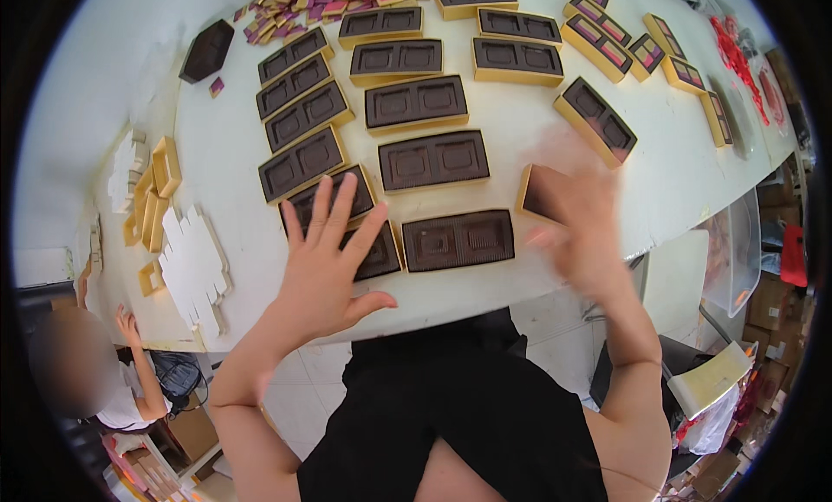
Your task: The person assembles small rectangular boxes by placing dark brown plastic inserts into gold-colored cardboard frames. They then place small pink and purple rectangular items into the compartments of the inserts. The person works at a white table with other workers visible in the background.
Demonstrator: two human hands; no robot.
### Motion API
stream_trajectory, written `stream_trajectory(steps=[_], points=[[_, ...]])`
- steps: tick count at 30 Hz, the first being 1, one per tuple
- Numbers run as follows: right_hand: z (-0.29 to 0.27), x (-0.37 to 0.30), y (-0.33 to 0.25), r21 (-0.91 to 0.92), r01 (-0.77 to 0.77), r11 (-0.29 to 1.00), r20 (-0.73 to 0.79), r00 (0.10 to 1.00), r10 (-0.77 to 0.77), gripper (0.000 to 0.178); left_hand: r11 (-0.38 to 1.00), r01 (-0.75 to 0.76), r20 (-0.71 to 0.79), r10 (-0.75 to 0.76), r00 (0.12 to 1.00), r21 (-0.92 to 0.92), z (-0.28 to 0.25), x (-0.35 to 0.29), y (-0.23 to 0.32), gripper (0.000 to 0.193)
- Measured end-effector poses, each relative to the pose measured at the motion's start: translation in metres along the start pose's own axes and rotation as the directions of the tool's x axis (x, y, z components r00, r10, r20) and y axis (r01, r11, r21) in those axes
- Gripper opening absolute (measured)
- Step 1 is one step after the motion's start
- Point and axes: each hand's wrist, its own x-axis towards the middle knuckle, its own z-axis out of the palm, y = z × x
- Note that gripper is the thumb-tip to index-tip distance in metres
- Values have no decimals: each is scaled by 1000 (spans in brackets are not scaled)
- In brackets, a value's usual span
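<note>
My left hand (316,272) lies with its fingers spread over two gold boxes with dark two-compartment trays, the upper box (351,199) and the lower box (378,258), at the near end of the left column. My right hand (579,220) is smeared by motion. Under it shows part of another gold box (539,193) with a dark tray; whether the fingers grip it cannot be made out. Between the hands sits a box (459,239) at the front of the middle column. Beyond the right hand, a tilted box (598,121) stands apart.
Several more tray boxes (416,103) run up the white table (485,303). Small pink, purple and gold pieces (303,8) are heaped at the far edge. Filled boxes (598,47) stand far right. Gold frames (156,199) and white card (192,259) lie left. A person (130,389) sits lower left.
</note>
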Motion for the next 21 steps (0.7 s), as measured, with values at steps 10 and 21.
stream_trajectory(steps=[10,21], points=[[14,35,72,-12,-66,998,-11,998,66,73,924,-274,-306,351,885,267,1,277,-52,78],[9,128,102,41,286,957,-361,898,-253,25,920,-360,-139,381,914,156,23,280,-75,62]])
